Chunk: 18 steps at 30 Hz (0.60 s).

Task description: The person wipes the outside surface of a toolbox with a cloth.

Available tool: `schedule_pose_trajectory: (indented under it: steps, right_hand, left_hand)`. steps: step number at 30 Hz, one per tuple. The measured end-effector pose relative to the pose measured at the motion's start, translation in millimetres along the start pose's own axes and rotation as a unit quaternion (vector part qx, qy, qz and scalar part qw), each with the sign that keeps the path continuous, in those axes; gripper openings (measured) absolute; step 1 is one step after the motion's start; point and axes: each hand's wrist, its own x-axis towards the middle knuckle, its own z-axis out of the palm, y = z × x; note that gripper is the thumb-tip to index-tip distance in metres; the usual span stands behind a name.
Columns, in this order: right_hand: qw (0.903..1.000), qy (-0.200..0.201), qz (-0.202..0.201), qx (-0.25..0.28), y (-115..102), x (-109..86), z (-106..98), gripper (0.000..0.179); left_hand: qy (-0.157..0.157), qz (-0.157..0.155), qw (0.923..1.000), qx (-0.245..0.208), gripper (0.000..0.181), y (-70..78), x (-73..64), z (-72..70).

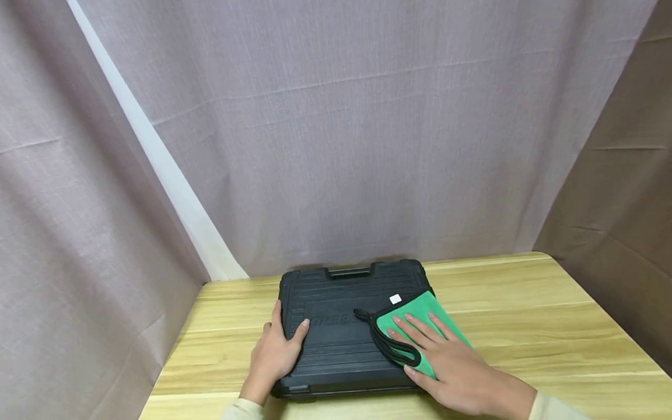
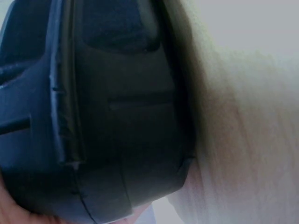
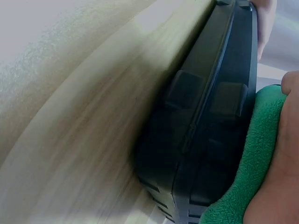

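The head view shows a black case [image 1: 336, 348] lying flat on a wooden table [image 1: 530, 321]. The left hand [image 1: 275, 350] grips the case's left edge, thumb on top. The right hand [image 1: 448, 364], fingers extended and slightly apart, rests on a black-trimmed green cloth [image 1: 422, 305] over the case's right side.

My bare left hand [image 1: 278, 347], low in the frame and left of centre, is in a gripping pose: index finger directed upward, thumb angled away to the upper right. My bare right hand [image 1: 451, 367], lower right of centre, lies palm down, fingers extended toward the upper left, thumb apart. Pale cream fabric sleeves [image 1: 553, 407] show at the bottom edge, leaving both wrists [image 1: 255, 389] exposed.
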Motion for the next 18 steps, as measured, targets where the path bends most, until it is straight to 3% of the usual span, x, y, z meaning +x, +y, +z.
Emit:
schedule_pose_trajectory:
  steps: [12, 18]
  right_hand:
    - [0.9998, -0.016, 0.002, -0.011, -6.2, 4.9, 3.6, 0.057]
    - [0.9988, -0.048, 0.0, -0.006, -14.5, 12.9, 6.9, 0.06]
  left_hand:
    - [-0.006, 0.013, 0.9999, 0.003, 0.099, -2.0, -0.1, -2.9]
    - [-0.013, 0.012, 0.9998, 0.002, 0.101, 0.1, -0.7, -2.2]
